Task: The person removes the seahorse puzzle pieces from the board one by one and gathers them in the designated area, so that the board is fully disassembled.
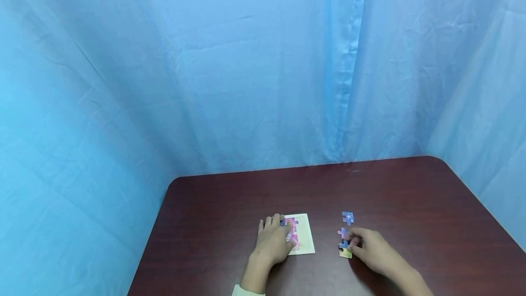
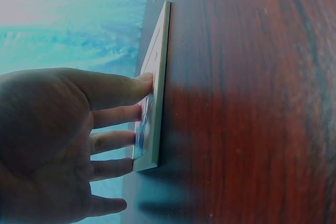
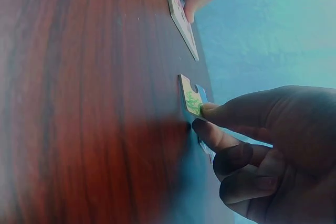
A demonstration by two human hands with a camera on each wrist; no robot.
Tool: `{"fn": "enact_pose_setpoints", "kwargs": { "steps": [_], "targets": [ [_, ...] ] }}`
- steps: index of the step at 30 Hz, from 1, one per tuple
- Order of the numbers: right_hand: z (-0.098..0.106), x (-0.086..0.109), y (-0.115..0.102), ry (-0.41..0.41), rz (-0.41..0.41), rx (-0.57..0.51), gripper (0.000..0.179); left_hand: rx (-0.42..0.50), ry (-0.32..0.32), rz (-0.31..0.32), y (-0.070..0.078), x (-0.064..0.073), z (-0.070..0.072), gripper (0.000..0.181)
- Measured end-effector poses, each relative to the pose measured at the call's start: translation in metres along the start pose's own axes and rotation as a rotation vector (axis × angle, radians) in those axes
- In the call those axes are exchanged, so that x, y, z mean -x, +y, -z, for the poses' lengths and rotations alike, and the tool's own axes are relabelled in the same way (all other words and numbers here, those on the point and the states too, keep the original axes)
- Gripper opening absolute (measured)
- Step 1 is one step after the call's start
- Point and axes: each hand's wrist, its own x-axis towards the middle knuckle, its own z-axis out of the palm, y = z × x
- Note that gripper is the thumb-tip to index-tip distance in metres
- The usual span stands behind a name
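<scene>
A square puzzle board (image 1: 306, 233) with a pale frame lies on the table, its left part filled with pink and blue pieces (image 1: 293, 234). My left hand (image 1: 272, 241) rests over its left side, fingers stretched out; in the left wrist view the thumb (image 2: 126, 90) touches the board's face. To the right, my right hand (image 1: 371, 248) pinches the edge of a yellow-and-blue puzzle piece (image 3: 192, 98) between thumb and index finger, the other fingers curled. Just beyond that piece lies a pink-purple piece (image 1: 342, 232), partly covered by the fingers. Farther back is a blue piece with a white star shape (image 1: 348, 217).
The dark reddish-brown table (image 1: 230, 200) has rounded far corners. Light blue curtains (image 1: 246, 81) hang behind it and along both sides. A strip of bare tabletop (image 1: 326, 236) separates the board from the loose pieces.
</scene>
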Motion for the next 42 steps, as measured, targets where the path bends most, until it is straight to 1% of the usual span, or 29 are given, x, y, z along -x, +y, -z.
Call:
{"fn": "enact_pose_setpoints", "kwargs": {
  "steps": [3,7,11,16,20,25,29,31,33,36,42],
  "targets": [
    [0.003,0.001,0.002,0.012,-0.005,0.02,0.013,0.002,0.002,0.001,0.0,-0.001,0.0,0.05],
    [0.007,0.0,0.002,0.023,-0.045,0.034,0.012,0.0,0.005,-0.002,0.0,-0.002,0.001,0.051],
    [0.009,-0.001,0.002,0.037,-0.061,0.053,0.013,0.002,0.002,0.003,0.001,-0.003,0.002,0.051],
    [0.009,-0.001,0.0,0.037,-0.094,0.08,0.012,0.005,0.004,0.001,0.002,-0.002,0.002,0.052],
    [0.01,-0.001,0.0,0.031,-0.116,0.079,0.011,0.004,0.005,0.003,0.002,-0.002,0.001,0.051],
    [0.008,0.0,0.002,0.045,-0.09,0.085,0.011,0.004,0.012,0.004,0.002,-0.002,-0.001,0.051],
    [0.006,0.0,0.004,0.051,-0.1,0.086,0.013,0.007,0.006,0.009,0.001,-0.001,-0.002,0.051],
    [0.005,0.0,0.005,0.049,-0.105,0.093,0.018,0.013,0.0,0.013,0.0,0.0,-0.002,0.05],
    [0.005,0.0,0.006,0.049,-0.107,0.116,0.025,0.018,-0.001,0.014,0.001,0.0,-0.002,0.051],
    [0.007,-0.001,0.008,0.052,-0.096,0.175,0.028,0.021,-0.001,0.013,0.001,0.001,-0.002,0.051],
    [0.013,-0.004,0.01,0.076,-0.073,0.259,0.022,0.037,-0.004,0.015,0.002,0.001,-0.002,0.051]
  ]
}}
